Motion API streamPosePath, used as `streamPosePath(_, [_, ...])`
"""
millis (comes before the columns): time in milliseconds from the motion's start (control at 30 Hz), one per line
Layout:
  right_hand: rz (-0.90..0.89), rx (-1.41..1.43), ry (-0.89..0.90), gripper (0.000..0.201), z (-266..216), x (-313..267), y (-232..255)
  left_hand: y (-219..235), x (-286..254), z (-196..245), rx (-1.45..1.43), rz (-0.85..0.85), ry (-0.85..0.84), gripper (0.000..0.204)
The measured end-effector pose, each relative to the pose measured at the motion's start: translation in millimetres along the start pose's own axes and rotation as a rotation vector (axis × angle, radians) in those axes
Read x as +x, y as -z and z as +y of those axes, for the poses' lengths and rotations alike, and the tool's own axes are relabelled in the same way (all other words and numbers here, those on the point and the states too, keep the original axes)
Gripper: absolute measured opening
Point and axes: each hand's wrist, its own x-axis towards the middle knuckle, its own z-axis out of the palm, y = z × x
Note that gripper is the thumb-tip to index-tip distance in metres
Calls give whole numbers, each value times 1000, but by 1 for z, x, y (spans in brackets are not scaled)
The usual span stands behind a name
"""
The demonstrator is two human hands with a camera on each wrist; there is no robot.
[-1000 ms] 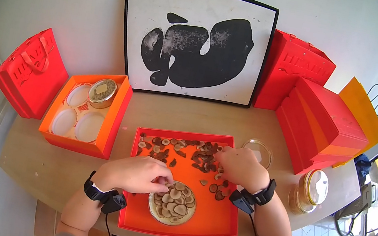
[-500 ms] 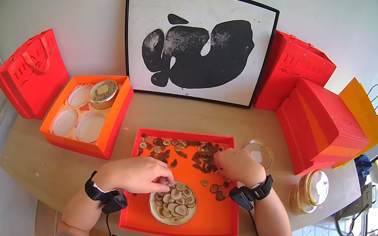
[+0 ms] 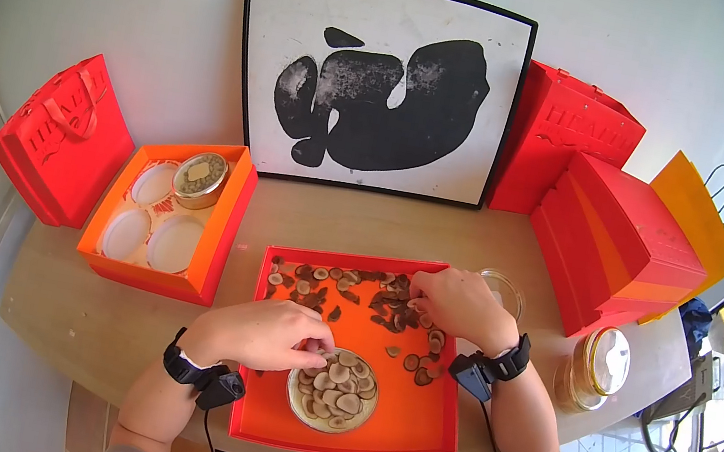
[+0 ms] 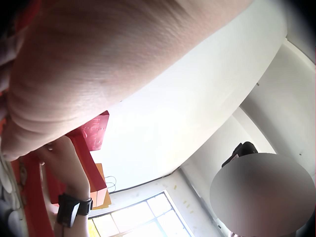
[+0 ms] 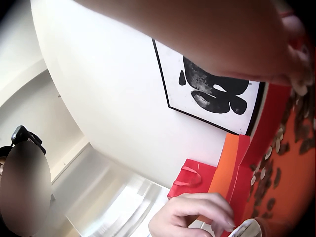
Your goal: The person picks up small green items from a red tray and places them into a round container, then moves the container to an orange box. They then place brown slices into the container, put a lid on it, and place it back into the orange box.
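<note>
The left hand (image 3: pixel 261 334), half curled at the lower-centre bowl (image 3: pixel 328 430), perhaps steadied it while the right hand (image 3: pixel 469 313) bent over loose slices (image 3: pixel 388 308) right of centre, neither hold discernible.

We tag tray (image 3: pixel 412 424) at six o'clock: orange inside, red walls. Slices (image 3: pixel 347 403) there: cream, brown rims. Picture (image 3: pixel 376 93) at twelve: black blobs on white, black frame. Bag (image 3: pixel 57 143) at nine: red.

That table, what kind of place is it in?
Maybe a gift packing workroom: there's a red gift bag, an orange box with round compartments, and a tray of dried slices.
</note>
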Motion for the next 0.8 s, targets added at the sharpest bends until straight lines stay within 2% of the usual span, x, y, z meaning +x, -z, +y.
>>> streamPosePath(133, [46,-2,13,15,0,1,0,0,0,1,5,3,-5,30])
streamPosePath(367, [19,48,16,15,-16,-1,13,0,0,1,-1,-3,6,30])
streamPosePath(433, [-97,232,106,16,-32,-4,26,-1,0,0,2,-1,-3,31])
streamPosePath(467, [-98,232,105,16,-38,-6,27,-1,1,-1,1,-2,-2,31])
streamPosePath(533, [-218,499,327,22,-51,-12,25,-3,1,-3,14,13,-19,31])
streamPosePath(567, [-293,516,364,28,-58,-15,30,-3,1,-2,14,10,-19,31])
streamPosePath(600, [-292,518,362,28,-58,-17,27,-3,1,-2,21,25,-20,31])
streamPosePath(667, [-142,395,312,26,-54,-22,22,-5,0,-2,26,40,-23,31])
streamPosePath(700, [-142,392,312,26,-48,-22,20,-5,0,-2,34,41,-33,31])
streamPosePath(767, [-50,30,205,25,-30,-20,12,-5,-1,1,46,47,-42,32])
streamPosePath(800, [-48,28,207,25,-23,-18,7,-5,-1,5,56,35,-57,33])
